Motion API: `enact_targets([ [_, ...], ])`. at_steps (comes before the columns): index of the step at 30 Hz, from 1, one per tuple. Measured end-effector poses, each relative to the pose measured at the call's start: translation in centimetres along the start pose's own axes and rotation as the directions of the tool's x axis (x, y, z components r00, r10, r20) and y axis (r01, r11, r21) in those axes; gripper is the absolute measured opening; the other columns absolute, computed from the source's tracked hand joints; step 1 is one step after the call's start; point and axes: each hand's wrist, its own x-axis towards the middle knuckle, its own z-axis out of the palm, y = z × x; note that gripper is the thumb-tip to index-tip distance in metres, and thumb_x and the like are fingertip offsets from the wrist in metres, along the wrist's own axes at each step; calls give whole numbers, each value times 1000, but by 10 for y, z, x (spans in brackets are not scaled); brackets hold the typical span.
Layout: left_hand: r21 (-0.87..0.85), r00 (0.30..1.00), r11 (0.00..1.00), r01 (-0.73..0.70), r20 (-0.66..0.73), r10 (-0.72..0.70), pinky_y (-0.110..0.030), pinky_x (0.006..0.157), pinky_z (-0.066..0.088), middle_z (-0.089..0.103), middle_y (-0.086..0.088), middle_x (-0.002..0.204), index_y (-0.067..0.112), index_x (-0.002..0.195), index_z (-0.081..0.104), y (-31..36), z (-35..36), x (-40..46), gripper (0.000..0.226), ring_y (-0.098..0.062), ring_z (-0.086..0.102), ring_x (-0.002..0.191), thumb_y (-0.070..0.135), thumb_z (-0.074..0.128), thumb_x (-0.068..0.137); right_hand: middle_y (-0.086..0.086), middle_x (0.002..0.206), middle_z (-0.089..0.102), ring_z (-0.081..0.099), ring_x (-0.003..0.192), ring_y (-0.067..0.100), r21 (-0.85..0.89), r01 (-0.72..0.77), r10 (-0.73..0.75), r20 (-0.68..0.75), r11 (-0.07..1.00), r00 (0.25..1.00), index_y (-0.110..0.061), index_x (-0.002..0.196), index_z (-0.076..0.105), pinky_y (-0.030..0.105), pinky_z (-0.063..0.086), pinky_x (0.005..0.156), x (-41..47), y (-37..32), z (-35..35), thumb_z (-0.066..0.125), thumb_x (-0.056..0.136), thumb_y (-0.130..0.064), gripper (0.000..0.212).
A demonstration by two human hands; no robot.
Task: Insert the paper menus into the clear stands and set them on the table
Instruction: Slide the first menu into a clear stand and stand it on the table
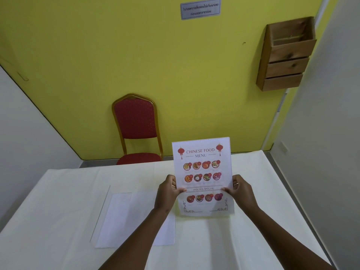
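A clear stand [202, 172] with a "Chinese Food Menu" sheet inside it stands upright on the white-clothed table [253, 230], right of centre. My left hand [168, 189] grips its left edge and my right hand [240, 189] grips its right edge, thumbs on the front face. To the left, a white paper sheet [120, 219] lies flat on the cloth, partly covered by my left forearm. A second clear stand [100, 213] lies flat by that sheet; only its thin left edge shows plainly.
A red padded chair with a gold frame [136, 129] stands beyond the table's far edge. A wooden wall rack [286, 55] hangs on the yellow wall at upper right. Grey walls flank both sides.
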Motion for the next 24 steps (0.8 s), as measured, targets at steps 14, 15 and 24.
enact_targets([
  [14,-21,999,999,-35,-19,35,-18,61,57,69,8,100,14,91,49,0,2,-4,35,-10,67,75,31,77,78,-4,93,63,62,74,15,25,28,-28,1,999,1000,-16,99,54,15,48,55,-1,3,-1,79,74,-26,36],
  [15,-23,1000,999,-28,-13,28,-19,62,57,69,8,102,15,90,49,-1,3,-5,35,-10,67,75,31,76,78,-4,93,64,62,73,14,20,27,-27,5,999,1000,-16,99,54,15,48,54,-2,5,0,79,74,-27,37],
  [24,-27,1000,1000,-13,5,13,-15,60,55,68,11,104,21,90,48,-7,5,-11,33,-8,66,72,33,77,77,-3,93,65,64,75,15,29,30,-31,28,999,999,-15,99,54,18,52,56,-6,9,1,78,74,-28,37],
])
